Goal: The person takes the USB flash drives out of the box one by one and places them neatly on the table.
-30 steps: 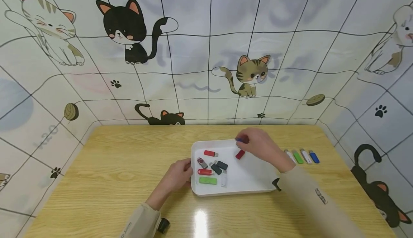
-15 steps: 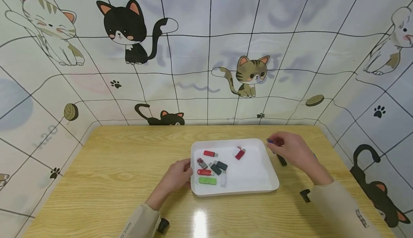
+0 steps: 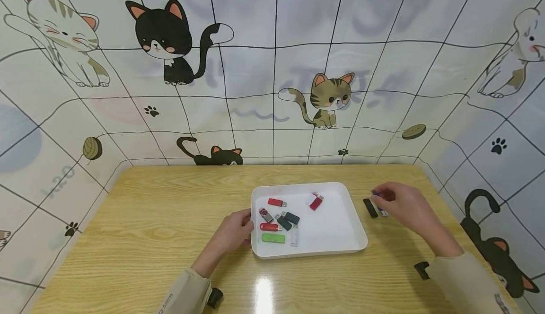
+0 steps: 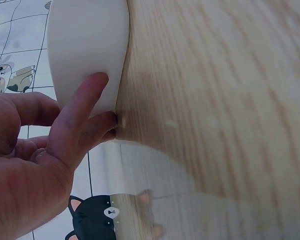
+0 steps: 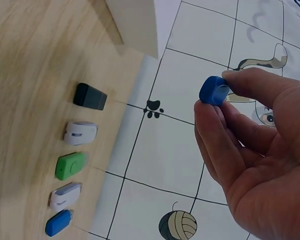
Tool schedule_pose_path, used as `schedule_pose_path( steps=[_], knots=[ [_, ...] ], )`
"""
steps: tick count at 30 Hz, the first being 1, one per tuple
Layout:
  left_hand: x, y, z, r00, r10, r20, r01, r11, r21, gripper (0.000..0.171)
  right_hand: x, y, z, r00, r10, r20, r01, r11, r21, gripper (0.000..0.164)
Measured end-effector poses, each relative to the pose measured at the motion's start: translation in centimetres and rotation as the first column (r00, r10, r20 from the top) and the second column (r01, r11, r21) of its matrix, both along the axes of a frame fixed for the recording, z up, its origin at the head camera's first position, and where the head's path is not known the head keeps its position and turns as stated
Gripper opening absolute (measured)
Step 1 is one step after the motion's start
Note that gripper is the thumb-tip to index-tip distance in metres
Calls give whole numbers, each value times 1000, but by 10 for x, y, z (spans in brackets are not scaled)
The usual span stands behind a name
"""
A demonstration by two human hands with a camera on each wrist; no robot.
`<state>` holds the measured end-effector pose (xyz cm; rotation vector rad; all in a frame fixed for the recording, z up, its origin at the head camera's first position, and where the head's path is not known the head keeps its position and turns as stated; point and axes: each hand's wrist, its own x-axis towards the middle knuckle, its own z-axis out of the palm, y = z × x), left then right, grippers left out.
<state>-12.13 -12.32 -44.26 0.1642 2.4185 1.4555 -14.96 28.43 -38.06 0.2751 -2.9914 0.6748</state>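
My right hand (image 3: 404, 207) pinches a blue USB stick (image 5: 213, 91) between thumb and fingertips, above the table to the right of the tray. Below it a row of USB sticks lies on the table: a black one (image 5: 90, 96), a white one (image 5: 80, 133), a green one (image 5: 70, 165), another white one (image 5: 65, 196) and a blue one (image 5: 58, 223). From the head, the hand covers most of this row. My left hand (image 3: 232, 232) holds the left side of the white tray (image 3: 332, 229), its fingers against the outer wall (image 4: 87, 40).
Inside the tray lie several USB sticks, among them a red one (image 3: 276, 202), a green one (image 3: 273, 238) and dark ones (image 3: 292, 218). A dark red stick (image 3: 316, 204) lies farther right, over a white round piece. A cat-print cloth (image 3: 272, 68) hangs behind the table.
My right hand has carried the blue USB stick from over the tray rightward to the row on the table. The left hand has stayed at the tray.
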Motion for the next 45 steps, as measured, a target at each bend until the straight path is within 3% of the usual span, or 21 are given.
schedule_pose_path(
  steps=[11,20,36,45],
  knots=[
    [0,-1,0,1000,4,4,-4,1000,0,47,9,11,-13,998,-48,36,47,998,41,45],
    [0,-1,0,1000,1,9,-1,1000,7,46,11,16,-27,996,-35,82,28,996,85,29],
    [-2,0,-3,1000,-2,6,2,1000,-6,47,10,20,-44,980,-25,198,1,993,121,33],
    [-1,-1,-1,1000,-2,6,2,1000,-23,46,10,19,-52,981,-22,191,-5,990,139,27]
  ],
)
